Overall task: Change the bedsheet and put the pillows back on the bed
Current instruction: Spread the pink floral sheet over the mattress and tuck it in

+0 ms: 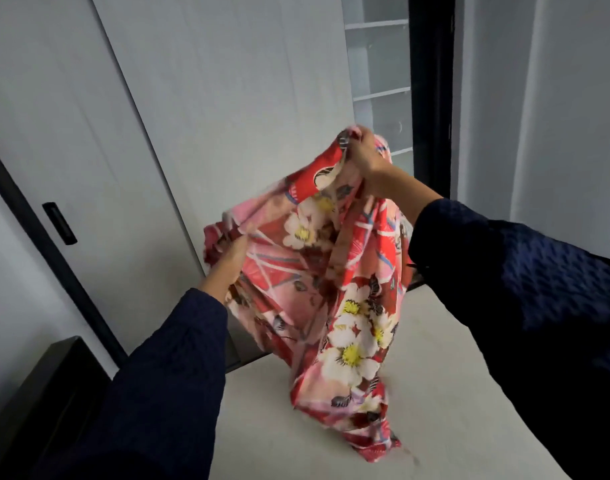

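Red floral bedsheet (331, 271) is held up over the white mattress (452, 358).
Its edge is gripped by the left hand (227, 261) at 9 o'clock and the right hand (365, 161) at 12 o'clock; its tail is draped on the mattress at 6.

Both arms reach out front, dark blue sleeves (165, 375) down to the wrists. The left hand (224, 263) sits low on the left, fingers curled tight round a fistful of the bedsheet (345, 306). The right hand (364, 159) is up higher and further out, pinching a bunched edge at the very top, with the forearm angling in from the right. The two hands are well apart.
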